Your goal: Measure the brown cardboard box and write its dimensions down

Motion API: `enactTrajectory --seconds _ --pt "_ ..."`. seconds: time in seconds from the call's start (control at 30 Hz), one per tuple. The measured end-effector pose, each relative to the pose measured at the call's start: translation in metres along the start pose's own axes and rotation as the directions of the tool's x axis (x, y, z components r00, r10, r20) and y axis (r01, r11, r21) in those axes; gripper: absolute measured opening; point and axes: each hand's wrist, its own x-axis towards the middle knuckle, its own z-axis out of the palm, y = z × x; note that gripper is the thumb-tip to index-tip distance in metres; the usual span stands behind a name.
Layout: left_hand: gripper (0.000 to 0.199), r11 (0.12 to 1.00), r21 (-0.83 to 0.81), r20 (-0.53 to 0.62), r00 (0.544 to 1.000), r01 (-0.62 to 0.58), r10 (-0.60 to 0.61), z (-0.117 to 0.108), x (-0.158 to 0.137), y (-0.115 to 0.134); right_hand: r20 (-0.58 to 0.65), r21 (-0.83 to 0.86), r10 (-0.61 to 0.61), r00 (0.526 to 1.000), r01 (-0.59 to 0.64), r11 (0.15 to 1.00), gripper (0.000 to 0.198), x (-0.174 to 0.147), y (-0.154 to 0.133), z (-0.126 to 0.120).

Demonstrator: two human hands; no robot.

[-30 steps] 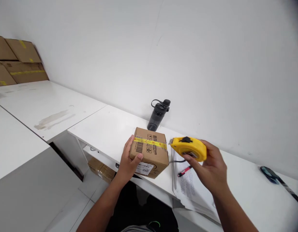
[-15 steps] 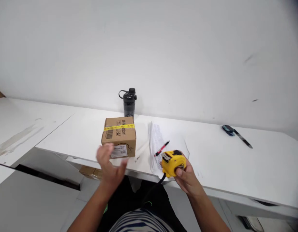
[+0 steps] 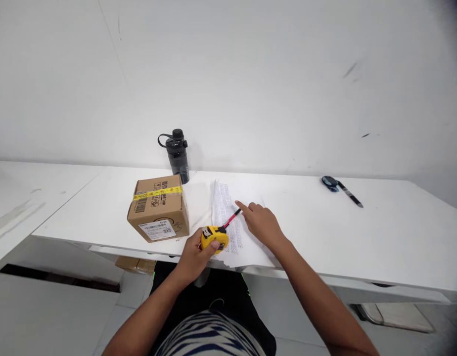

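A yellow-and-black tape measure (image 3: 214, 239) is gripped in my left hand (image 3: 194, 259), close to the table's front edge. My right hand (image 3: 261, 223) is over the written papers (image 3: 230, 242), index finger stretched out and the other fingers loosely bent. Beneath its fingers lies the far end of a red-and-black pen (image 3: 232, 218); whether they touch it I cannot tell. Left of the tape measure stands a cardboard box (image 3: 158, 207) with yellow tape across its top and a white label on the front.
Behind the box a dark bottle (image 3: 178, 158) with a loop handle stands upright. A blue-and-black object with a strap (image 3: 342, 189) lies at the back right of the white table (image 3: 325, 237). The wall (image 3: 228, 89) rises directly behind.
The tape measure has passed from my right hand to my left. My right hand has moved up to the pen on the papers. The view has shifted a little to the right.
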Motion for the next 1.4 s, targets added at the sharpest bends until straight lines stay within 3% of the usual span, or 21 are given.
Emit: enactTrajectory --seconds 0.1,0.2,0.3,0.37,0.43,0.53,0.63,0.73,0.9,1.03,1.4 --pt "0.036 0.995 0.096 -0.070 0.997 0.037 -0.031 -0.006 0.013 -0.016 0.087 -0.016 -0.053 0.995 0.054 0.998 0.040 0.019 0.020 0.009" --pt "0.035 0.991 0.117 -0.142 0.989 0.060 -0.043 -0.009 0.022 -0.029 0.070 0.014 -0.035 0.997 0.034 0.999 0.028 0.022 0.027 0.007" --pt "0.033 0.987 0.133 -0.143 0.987 0.087 -0.067 -0.009 0.020 -0.032 0.000 0.058 0.070 0.998 -0.069 0.996 0.031 0.003 0.023 -0.002" --pt "0.033 0.985 0.147 -0.129 0.989 0.090 -0.071 -0.008 0.017 -0.032 -0.011 0.179 0.101 0.995 -0.097 0.979 0.038 -0.017 0.014 -0.004" --pt "0.043 0.993 0.078 -0.110 0.991 0.091 -0.082 -0.005 0.013 -0.031 0.011 0.385 0.085 0.996 -0.082 0.919 0.046 -0.037 0.004 -0.001" --pt "0.055 0.993 -0.026 -0.112 0.987 0.114 -0.116 -0.003 0.011 -0.034 0.086 0.671 0.104 0.991 -0.135 0.729 0.054 -0.053 -0.008 0.011" --pt "0.045 0.995 0.048 -0.224 0.971 0.093 -0.080 -0.001 0.011 -0.042 0.163 0.751 0.202 0.966 -0.254 0.609 0.051 -0.055 -0.013 0.019" --pt "0.040 0.986 0.162 -0.295 0.955 0.034 0.015 -0.001 0.011 -0.050 0.176 0.710 0.268 0.947 -0.311 0.632 0.046 -0.051 -0.015 0.018" --pt "0.033 0.940 0.338 -0.176 0.978 -0.050 0.115 -0.004 0.009 -0.057 0.190 0.660 0.259 0.947 -0.318 0.681 0.048 -0.049 -0.020 0.015" --pt "0.033 0.907 0.415 -0.145 0.979 -0.070 0.142 -0.004 0.008 -0.055 0.201 0.646 0.247 0.948 -0.318 0.694 0.045 -0.048 -0.020 0.018" --pt "0.041 0.832 0.504 0.020 0.966 -0.232 0.258 -0.008 0.010 -0.055 0.205 0.651 0.257 0.944 -0.328 0.684 0.046 -0.051 -0.017 0.022"
